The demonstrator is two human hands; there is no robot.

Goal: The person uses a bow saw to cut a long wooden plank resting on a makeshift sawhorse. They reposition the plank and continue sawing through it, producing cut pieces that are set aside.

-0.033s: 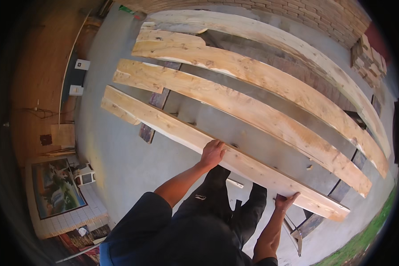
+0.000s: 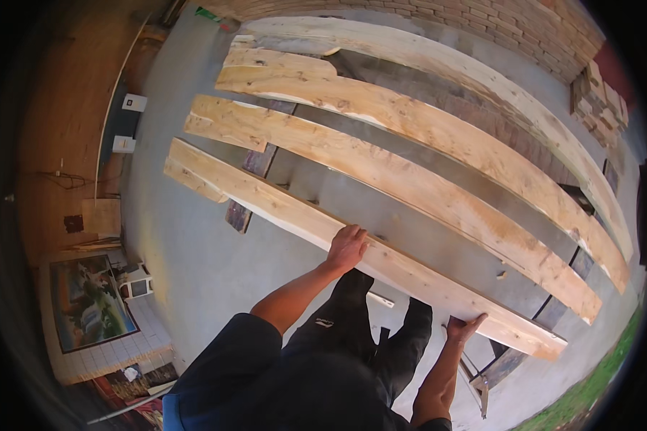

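A long pale wooden plank (image 2: 410, 279) lies across in front of me, tilted so that its near face and top edge both show. My left hand (image 2: 347, 249) is closed over its top edge near the middle, with the fingertips hidden behind the wood. Toward the plank's right end, my right hand (image 2: 464, 329) grips the lower edge, thumb up on the face and the other fingers out of sight beneath. Beyond it lies a second plank (image 2: 381, 161), apart from the held one, with a notched left end.
Farther off are a third plank (image 2: 438, 118) and a paler, rougher plank (image 2: 410, 39). Dark crossbeams (image 2: 259, 164) run beneath the planks. Stacked bricks (image 2: 597, 100) stand at the far right. A framed picture (image 2: 93, 302) and a white appliance (image 2: 136, 281) are at the left.
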